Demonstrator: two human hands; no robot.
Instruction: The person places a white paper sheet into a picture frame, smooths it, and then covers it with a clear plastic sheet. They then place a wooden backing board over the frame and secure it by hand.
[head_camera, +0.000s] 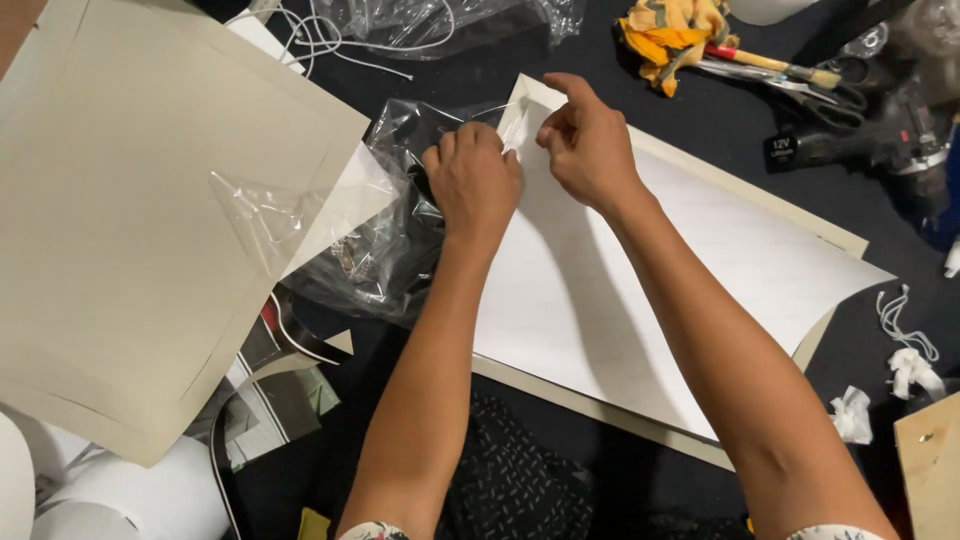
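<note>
Head view: two bare hands at the corner of a flat white sheet.

Left hand (473, 182) and right hand (585, 140), upper centre of the frame, both pinch a strip of clear film (512, 125) at the top corner of the white sheet (640, 280), which lies on a beige board (700, 165). Crumpled clear plastic wrap (385, 240) lies just left; scissors (800, 90) sit at upper right.

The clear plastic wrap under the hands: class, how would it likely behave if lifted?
The clear plastic wrap is crumpled and creased, so probably floppy and light. Its glossy sheen suggests it may slip. Both the left hand and right hand pinch it, hinting it needs gathering.
</note>
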